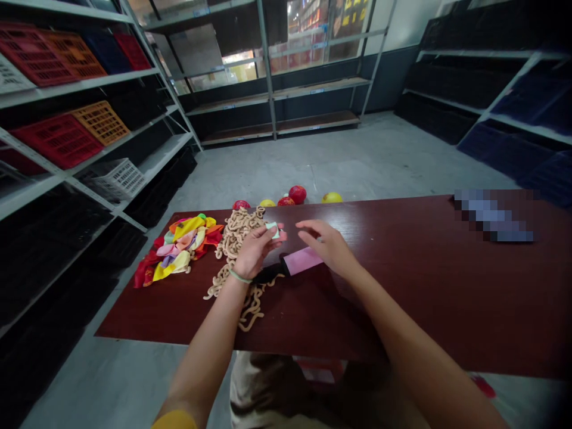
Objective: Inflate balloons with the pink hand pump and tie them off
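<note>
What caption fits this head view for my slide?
Left hand pinches a small pale item; open right hand hovers above a pink tool.

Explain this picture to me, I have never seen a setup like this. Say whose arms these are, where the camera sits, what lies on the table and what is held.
There is no machine here: a person wears one camera on the head, looking forward and down, so both bare arms are that person's own. The left hand pinches a small pale green piece, likely a limp balloon, in its grip. The right hand is open, fingers stretched toward it, above a pink tool with a black handle, perhaps a balloon pump. On the dark red table lie a heap of limp coloured balloons and a tangle of tan cord. Blown-up balloons sit on the floor behind; shelves with crates stand at the left.
</note>
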Tool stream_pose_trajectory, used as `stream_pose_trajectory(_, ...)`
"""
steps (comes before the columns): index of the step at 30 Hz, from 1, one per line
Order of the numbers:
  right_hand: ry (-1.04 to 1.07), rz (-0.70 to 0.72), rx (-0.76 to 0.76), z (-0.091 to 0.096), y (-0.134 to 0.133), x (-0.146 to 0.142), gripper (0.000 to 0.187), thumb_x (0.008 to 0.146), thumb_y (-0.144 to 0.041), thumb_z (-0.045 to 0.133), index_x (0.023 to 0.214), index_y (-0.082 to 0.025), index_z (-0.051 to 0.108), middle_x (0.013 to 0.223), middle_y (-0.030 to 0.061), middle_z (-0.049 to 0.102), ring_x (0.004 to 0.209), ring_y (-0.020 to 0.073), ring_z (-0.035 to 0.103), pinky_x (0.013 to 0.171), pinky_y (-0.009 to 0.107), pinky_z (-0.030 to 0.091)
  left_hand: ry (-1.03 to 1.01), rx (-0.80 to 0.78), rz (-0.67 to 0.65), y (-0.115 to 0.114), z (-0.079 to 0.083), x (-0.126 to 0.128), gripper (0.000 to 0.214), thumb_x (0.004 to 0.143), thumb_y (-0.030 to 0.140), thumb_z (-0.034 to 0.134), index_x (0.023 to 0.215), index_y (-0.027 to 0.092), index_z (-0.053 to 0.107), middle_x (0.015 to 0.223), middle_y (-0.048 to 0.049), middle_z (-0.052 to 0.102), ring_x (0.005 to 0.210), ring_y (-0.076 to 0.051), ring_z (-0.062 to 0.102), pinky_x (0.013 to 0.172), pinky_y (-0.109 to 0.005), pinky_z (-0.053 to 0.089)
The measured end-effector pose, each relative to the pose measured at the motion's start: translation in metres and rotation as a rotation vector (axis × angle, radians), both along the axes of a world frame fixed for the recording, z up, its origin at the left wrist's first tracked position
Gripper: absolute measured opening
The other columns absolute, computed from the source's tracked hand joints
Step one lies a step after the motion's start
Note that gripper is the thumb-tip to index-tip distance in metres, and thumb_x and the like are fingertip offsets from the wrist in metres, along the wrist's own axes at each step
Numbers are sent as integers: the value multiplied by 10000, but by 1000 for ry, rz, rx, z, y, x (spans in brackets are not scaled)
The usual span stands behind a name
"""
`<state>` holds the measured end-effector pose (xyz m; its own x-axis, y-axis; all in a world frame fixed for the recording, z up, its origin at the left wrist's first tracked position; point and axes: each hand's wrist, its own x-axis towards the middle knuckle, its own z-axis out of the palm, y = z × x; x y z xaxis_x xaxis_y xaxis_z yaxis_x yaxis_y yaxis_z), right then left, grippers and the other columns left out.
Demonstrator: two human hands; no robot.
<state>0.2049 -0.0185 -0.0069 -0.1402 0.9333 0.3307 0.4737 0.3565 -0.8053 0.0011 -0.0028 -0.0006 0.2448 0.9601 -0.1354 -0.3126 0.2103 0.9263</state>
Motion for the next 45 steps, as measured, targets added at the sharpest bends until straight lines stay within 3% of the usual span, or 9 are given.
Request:
stream_pose_trajectory(3,-422,233,51,-2,-4,11,448,840,-416,640,1277,-320,615,1134,55,658,1076,259,566,948,435,401,-196,-99,130,8,-1,-12,279,831,284,711,1084,166,704,900,-62,731,807,-128,693,742,-223,543)
stream_pose_trajectory(6,-659,314,54,-7,-8,18,662,747,-399,730,1373,-316,530,1264,77,629,1192,305,537,1021,491,348,-314,-147,254,17,-2,-25,229,875,252,652,1089,181,690,933,-55,732,851,-123,702,756,-219,555)
stream_pose_trajectory(12,-779,213,102,-3,0,28,419,797,-269,619,1214,-301,617,1176,64,678,1058,284,616,946,471,401,-350,-106,513,29,1,-48,205,915,256,600,1098,190,664,1003,-63,734,959,-141,703,808,-237,564)
stream_pose_trajectory(16,-693,41,139,3,4,28,528,826,-353,585,1345,-292,516,1216,69,657,1041,292,627,844,421,466,-328,-39,667,31,3,-51,224,921,276,602,1136,218,630,1093,-61,722,1019,-139,693,847,-233,549)
stream_pose_trajectory(24,-764,-47,196,-7,-10,-3,591,891,-436,517,1458,-304,412,1160,59,675,990,275,650,722,359,483,-355,95,679,28,0,-35,278,908,257,609,1180,211,568,1013,-54,732,933,-138,714,871,-262,540)
stream_pose_trajectory(31,-755,-68,203,-9,-9,-4,595,883,-440,530,1451,-299,428,1154,59,680,985,271,653,705,350,487,-247,130,764,31,-4,-39,318,911,299,587,1218,234,530,1004,-30,720,983,-136,699,884,-262,532)
stream_pose_trajectory(38,-778,-119,203,-12,-8,-5,595,890,-457,530,1454,-299,422,1144,60,683,959,272,663,695,347,489,-48,154,748,31,-7,-31,211,883,368,587,1002,195,564,1024,-54,721,998,-150,686,854,-266,526)
stream_pose_trajectory(45,-747,-118,195,-11,-9,-6,599,896,-444,515,1468,-318,392,1169,55,677,955,272,657,701,358,483,77,305,709,33,-19,-27,214,833,372,657,867,197,538,946,-54,737,977,-165,692,913,-300,496)
